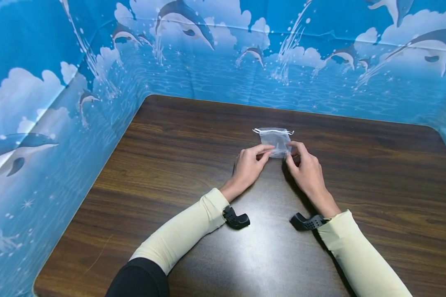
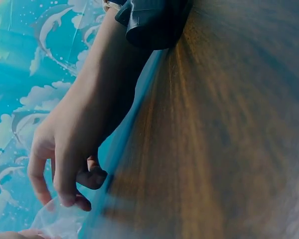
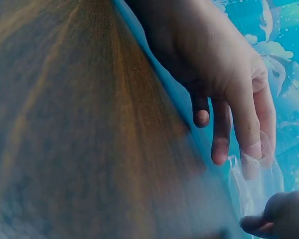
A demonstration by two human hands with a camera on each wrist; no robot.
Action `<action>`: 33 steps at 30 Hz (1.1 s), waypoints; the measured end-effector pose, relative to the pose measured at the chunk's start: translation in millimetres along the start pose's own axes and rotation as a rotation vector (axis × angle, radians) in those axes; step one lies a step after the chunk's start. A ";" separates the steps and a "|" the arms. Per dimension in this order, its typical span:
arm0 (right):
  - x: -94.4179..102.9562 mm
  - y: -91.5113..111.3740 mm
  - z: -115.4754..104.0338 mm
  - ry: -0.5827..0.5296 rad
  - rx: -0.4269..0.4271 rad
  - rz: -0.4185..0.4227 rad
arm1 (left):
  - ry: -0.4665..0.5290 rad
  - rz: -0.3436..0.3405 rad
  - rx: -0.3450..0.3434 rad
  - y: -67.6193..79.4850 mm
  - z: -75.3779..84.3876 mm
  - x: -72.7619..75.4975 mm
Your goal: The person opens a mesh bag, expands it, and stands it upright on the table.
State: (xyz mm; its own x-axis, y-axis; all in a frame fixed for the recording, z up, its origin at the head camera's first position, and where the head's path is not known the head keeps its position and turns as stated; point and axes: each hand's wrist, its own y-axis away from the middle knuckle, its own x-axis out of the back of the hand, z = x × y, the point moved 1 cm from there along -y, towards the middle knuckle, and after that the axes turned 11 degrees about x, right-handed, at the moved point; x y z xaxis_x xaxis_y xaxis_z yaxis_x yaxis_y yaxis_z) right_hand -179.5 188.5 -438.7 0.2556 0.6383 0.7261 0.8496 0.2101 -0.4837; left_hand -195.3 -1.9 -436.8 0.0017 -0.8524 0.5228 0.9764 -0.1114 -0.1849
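A small sheer white drawstring pouch (image 1: 277,141) is between my two hands over the tabletop, its white cord along the far edge. My left hand (image 1: 247,167) pinches the pouch's near left side with thumb and index finger. At the opposite side, my right hand (image 1: 307,169) holds the right edge, thumb nearer me and index finger farther up. In the right wrist view, a fingertip of the right hand (image 3: 229,89) shows through the sheer pouch (image 3: 256,184). The left wrist view shows the left hand (image 2: 70,144) bent down over the translucent pouch (image 2: 60,219).
The dark wood-grain table (image 1: 163,136) has rounded far corners. A blue cloth backdrop (image 1: 223,74) with dolphins and clouds rises behind and along the left. Black wrist mounts (image 1: 237,218) sit over pale sleeves (image 1: 186,231) on both forearms.
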 end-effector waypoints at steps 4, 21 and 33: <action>0.0 -0.9 -0.5 0.015 -0.011 0.052 | -0.029 0.064 0.027 0.2 1.1 1.1; -0.8 0.4 -1.5 0.130 0.094 -0.010 | -0.345 0.046 -0.030 1.6 1.2 0.2; -0.7 0.6 -0.8 0.213 0.134 -0.051 | -0.291 0.078 0.047 1.1 2.7 0.5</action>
State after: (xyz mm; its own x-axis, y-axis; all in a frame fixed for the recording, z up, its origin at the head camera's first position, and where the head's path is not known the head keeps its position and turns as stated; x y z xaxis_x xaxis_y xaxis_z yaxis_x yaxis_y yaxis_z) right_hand -178.8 187.6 -439.1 0.3175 0.4568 0.8310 0.7989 0.3433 -0.4940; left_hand -193.7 -1.0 -434.5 0.1324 -0.6747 0.7261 0.9798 -0.0219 -0.1990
